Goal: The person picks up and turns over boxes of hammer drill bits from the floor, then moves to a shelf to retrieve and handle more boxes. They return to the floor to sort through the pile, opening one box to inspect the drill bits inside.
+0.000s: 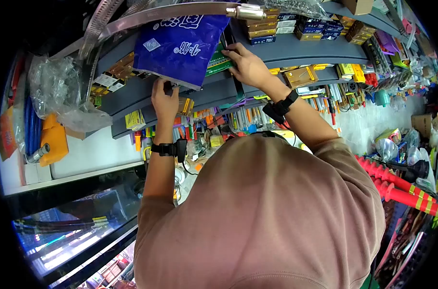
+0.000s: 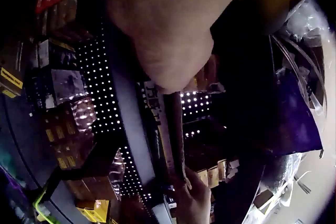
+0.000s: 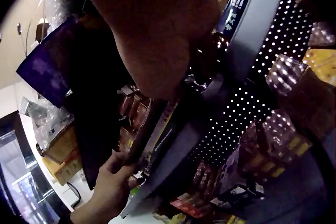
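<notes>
Both hands hold a long, flat green package with white print [image 1: 220,64], which lies across the front of a dark shelf. My right hand [image 1: 248,65] grips its right end, fingertips over the upper edge. My left hand [image 1: 165,98] is at the other end, its fingertips partly behind a hanging dark blue bag with white lettering [image 1: 180,50]. The bag hides the package's middle in the head view. From the right wrist, the left hand [image 3: 112,184] shows gripping the far end of the package [image 3: 157,134], thumb on top.
Stepped grey shelves [image 1: 296,58] carry stacked small boxes [image 1: 262,31] and rows of bright packaged goods. A large metal hose clamp [image 1: 166,17] hangs at the top. Clear plastic bags [image 1: 60,91] and an orange package [image 1: 54,139] are at left, above a glass case [image 1: 79,221].
</notes>
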{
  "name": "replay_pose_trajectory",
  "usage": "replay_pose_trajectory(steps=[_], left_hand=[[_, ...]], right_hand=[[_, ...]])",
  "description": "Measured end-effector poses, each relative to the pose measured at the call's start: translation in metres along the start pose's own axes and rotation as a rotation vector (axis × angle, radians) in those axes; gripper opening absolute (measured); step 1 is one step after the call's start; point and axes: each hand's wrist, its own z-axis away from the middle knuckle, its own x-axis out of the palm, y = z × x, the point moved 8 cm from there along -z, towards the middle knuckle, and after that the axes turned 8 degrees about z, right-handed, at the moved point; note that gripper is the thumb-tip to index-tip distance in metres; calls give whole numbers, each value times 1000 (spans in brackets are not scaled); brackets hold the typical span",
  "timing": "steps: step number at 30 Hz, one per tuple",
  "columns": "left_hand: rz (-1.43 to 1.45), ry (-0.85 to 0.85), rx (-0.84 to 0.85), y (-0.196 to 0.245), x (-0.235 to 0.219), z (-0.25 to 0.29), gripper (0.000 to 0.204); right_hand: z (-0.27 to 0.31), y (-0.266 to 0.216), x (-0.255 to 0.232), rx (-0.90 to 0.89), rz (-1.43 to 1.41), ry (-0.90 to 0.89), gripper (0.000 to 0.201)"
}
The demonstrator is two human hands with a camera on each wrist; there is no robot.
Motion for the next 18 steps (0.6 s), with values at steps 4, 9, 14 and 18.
replay_pose_trajectory(steps=[4, 9, 14, 18], left_hand=[[14, 76, 89, 15, -6, 9, 34], [66, -4, -131, -11, 4, 30, 24], [101, 80, -93, -5, 2, 35, 25], [163, 114, -124, -7, 0, 32, 23]], right_hand=[[10, -3, -3, -25, 11, 64, 48], [20, 0, -3, 71, -195, -15, 44], [23, 2, -2, 110, -264, 64, 35], [22, 1, -8, 132, -278, 77, 31]])
